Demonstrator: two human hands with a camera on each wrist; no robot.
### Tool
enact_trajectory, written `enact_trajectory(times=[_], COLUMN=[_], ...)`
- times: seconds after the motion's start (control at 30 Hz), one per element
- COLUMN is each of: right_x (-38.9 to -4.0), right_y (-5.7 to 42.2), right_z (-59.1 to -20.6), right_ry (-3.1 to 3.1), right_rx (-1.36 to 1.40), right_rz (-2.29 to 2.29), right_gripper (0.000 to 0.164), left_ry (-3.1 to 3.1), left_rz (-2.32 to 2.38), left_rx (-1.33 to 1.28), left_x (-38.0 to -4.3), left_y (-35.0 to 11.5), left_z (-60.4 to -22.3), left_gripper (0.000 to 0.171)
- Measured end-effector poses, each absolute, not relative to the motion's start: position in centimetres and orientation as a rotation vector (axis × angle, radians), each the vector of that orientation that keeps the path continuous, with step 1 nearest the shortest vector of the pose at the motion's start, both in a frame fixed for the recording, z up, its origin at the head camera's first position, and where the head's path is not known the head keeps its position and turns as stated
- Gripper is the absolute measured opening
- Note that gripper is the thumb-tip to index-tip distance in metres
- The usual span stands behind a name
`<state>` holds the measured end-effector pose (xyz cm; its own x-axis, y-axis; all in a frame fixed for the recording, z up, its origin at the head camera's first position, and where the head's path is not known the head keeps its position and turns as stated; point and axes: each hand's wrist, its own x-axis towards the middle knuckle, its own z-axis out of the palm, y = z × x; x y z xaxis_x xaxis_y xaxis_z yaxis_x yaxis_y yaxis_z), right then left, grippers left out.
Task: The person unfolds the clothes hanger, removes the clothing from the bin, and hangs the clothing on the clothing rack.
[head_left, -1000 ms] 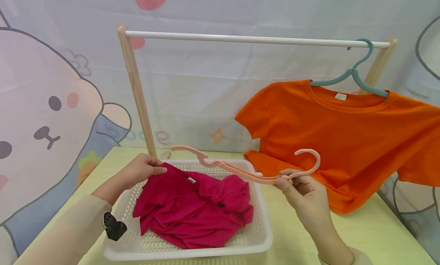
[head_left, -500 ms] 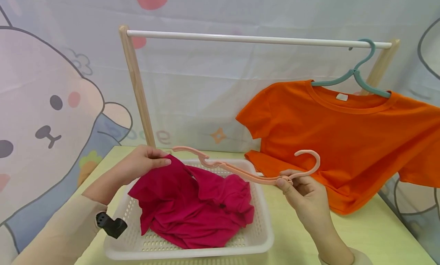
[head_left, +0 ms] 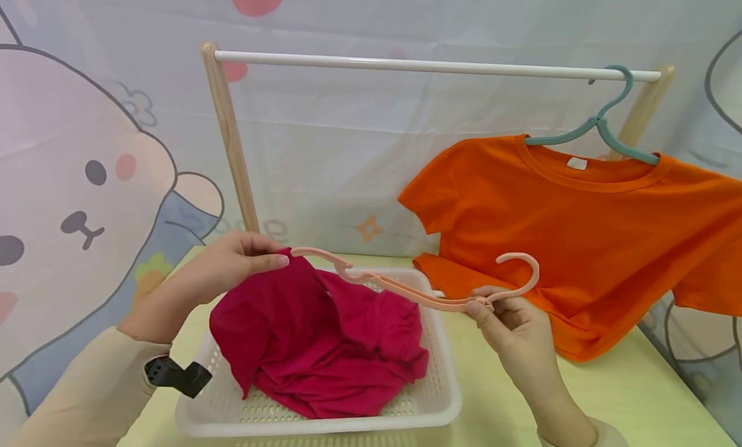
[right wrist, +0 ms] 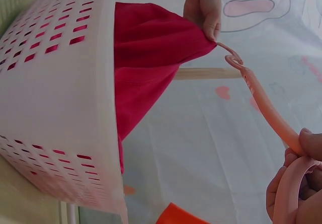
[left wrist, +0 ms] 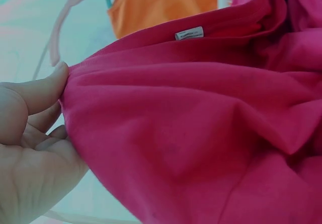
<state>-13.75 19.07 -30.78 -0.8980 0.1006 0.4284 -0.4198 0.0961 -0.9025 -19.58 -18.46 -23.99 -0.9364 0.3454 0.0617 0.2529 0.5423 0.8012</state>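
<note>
A crumpled magenta shirt (head_left: 330, 363) lies in the white basket (head_left: 324, 427), one corner raised above the back left. My left hand (head_left: 234, 261) pinches that corner between thumb and fingers. In the left wrist view, a white label (left wrist: 189, 33) shows inside the shirt's neckline, right of the thumb. My right hand (head_left: 516, 328) grips a pink plastic hanger (head_left: 414, 294) near the base of its hook. The hanger reaches left over the basket, its tip right at the left fingertips and the pinched cloth, also in the right wrist view.
Behind the basket stands a rack with a white rail (head_left: 406, 64) and wooden posts (head_left: 234, 144). At its right end an orange T-shirt (head_left: 568, 241) hangs on a teal hanger (head_left: 614, 138). The pale yellow table (head_left: 493, 395) carries the basket; a printed cloth (head_left: 348, 176) backs it.
My left hand has lifted the shirt's corner up and slightly right, to the hanger's tip. More of the cloth is drawn up on the left. The right hand and hanger hold nearly still.
</note>
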Motion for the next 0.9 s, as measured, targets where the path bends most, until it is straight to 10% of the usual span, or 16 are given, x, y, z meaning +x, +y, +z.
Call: enact_trajectory(times=[0.9], right_x=[-13.63], right_y=[19.09], right_z=[-30.87], right_ry=[-2.055], right_rx=[0.316], right_rz=[1.838], right_gripper=[0.011], left_ry=[2.623], left_rz=[1.369], left_rx=[0.66], left_x=[-18.65], left_y=[-18.77], left_z=[-23.52], left_gripper=[0.026])
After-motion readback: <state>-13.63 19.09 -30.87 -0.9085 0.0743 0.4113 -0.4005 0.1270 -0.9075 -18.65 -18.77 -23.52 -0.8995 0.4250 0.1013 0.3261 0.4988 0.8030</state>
